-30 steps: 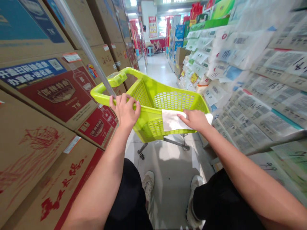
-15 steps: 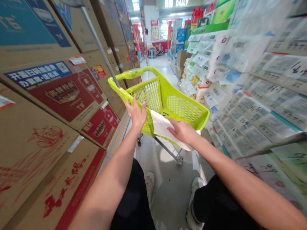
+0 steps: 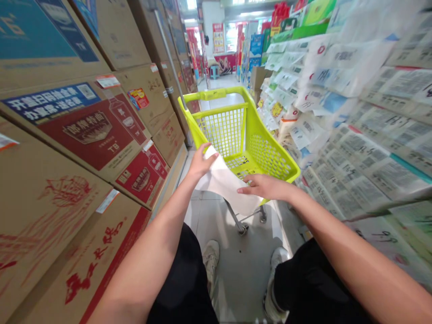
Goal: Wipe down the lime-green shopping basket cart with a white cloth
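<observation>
A lime-green shopping cart (image 3: pixel 275 150) stands ahead of me with its perforated basket tilted toward my knees. Over its near rim hangs a thin white cloth (image 3: pixel 231 182), or possibly a paper sheet. My left hand (image 3: pixel 202 161) pinches the cloth's upper left corner at the basket's left edge, thumb on top. My right hand (image 3: pixel 261 185) rests on the other end of the cloth by the front rim, fingers curled over the edge. The basket's floor shows through between the hands, with dark printing on it.
Stacked cardboard cartons (image 3: pixel 84 130) wall the left side. Packs of tissue paper (image 3: pixel 357 148) with handwritten price sheets fill the right. A metal pole (image 3: pixel 168 49) rises from the cart's left corner. Further down the aisle stands a blue stool (image 3: pixel 214 71).
My left hand has moved from the cart's side onto the cloth's corner and closed on it. The cloth is spread wider, and the cart has turned and shifted right.
</observation>
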Action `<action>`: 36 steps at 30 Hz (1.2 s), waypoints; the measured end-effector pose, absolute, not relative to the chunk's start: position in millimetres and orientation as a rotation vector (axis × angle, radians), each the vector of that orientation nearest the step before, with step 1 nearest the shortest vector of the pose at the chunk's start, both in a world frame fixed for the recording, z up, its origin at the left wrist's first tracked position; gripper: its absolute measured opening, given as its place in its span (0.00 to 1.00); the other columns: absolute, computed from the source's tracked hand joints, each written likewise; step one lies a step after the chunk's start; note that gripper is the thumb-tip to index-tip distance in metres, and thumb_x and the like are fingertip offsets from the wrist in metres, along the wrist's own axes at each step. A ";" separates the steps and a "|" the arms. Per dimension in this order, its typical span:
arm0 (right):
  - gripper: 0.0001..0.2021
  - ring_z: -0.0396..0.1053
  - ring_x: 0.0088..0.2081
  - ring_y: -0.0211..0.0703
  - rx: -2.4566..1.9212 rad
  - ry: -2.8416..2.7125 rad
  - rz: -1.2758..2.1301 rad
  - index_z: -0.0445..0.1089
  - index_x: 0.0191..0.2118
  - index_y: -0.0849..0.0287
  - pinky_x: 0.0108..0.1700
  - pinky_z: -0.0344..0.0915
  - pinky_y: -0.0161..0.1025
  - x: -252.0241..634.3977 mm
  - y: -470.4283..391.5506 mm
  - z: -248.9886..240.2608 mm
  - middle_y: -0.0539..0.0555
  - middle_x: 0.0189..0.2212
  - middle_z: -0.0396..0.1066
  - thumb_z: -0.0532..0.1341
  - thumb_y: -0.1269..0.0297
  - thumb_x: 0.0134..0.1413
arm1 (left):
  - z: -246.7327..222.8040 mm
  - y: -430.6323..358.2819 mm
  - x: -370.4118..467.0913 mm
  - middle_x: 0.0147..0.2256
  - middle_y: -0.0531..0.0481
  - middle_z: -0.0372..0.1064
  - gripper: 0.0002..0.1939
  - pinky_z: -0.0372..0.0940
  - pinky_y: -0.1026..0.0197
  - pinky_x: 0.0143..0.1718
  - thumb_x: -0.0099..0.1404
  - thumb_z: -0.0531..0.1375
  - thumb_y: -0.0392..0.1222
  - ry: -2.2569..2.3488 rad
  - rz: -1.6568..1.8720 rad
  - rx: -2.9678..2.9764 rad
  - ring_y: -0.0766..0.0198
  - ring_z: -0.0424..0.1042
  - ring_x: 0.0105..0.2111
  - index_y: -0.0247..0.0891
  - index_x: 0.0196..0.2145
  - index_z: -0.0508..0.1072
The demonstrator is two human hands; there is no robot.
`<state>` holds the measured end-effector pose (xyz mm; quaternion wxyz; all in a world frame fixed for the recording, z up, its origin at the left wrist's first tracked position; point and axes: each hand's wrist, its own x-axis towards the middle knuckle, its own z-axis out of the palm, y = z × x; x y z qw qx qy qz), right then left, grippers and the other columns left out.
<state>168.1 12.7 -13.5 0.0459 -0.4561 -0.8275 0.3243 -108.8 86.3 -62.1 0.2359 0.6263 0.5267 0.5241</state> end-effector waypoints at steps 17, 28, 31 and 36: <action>0.14 0.62 0.28 0.37 -1.172 -2.062 0.963 0.77 0.44 0.58 0.30 0.58 0.35 245.2 24.2 33.3 0.49 0.28 0.68 0.59 0.60 0.55 | 7.4 9.8 -99.6 0.36 0.49 0.77 0.25 0.67 0.67 0.26 0.60 0.70 0.51 0.935 0.815 1.299 0.68 0.72 0.26 0.40 0.53 0.78; 0.24 0.75 0.49 0.53 -1.059 -2.652 0.187 0.69 0.58 0.60 0.48 0.66 0.44 166.0 -21.2 -11.6 0.61 0.49 0.77 0.57 0.45 0.69 | -23.8 24.3 -81.9 0.31 0.50 0.74 0.36 0.71 0.59 0.29 0.67 0.63 0.58 1.408 0.797 1.683 0.61 0.74 0.24 0.39 0.67 0.64; 0.25 0.78 0.40 0.54 -1.292 -2.675 0.090 0.64 0.58 0.63 0.38 0.66 0.41 132.5 -31.4 -25.9 0.62 0.41 0.79 0.53 0.45 0.72 | -45.7 44.0 -64.1 0.49 0.38 0.73 0.42 0.74 0.54 0.42 0.63 0.68 0.50 1.691 1.158 1.519 0.57 0.77 0.38 0.37 0.69 0.61; 0.25 0.79 0.37 0.55 -1.437 -2.730 -0.130 0.63 0.57 0.62 0.35 0.65 0.40 116.0 -32.7 -33.4 0.64 0.36 0.79 0.46 0.44 0.75 | -59.3 62.4 -41.5 0.57 0.40 0.73 0.41 0.74 0.56 0.46 0.58 0.64 0.36 1.294 1.296 1.233 0.56 0.78 0.46 0.40 0.69 0.62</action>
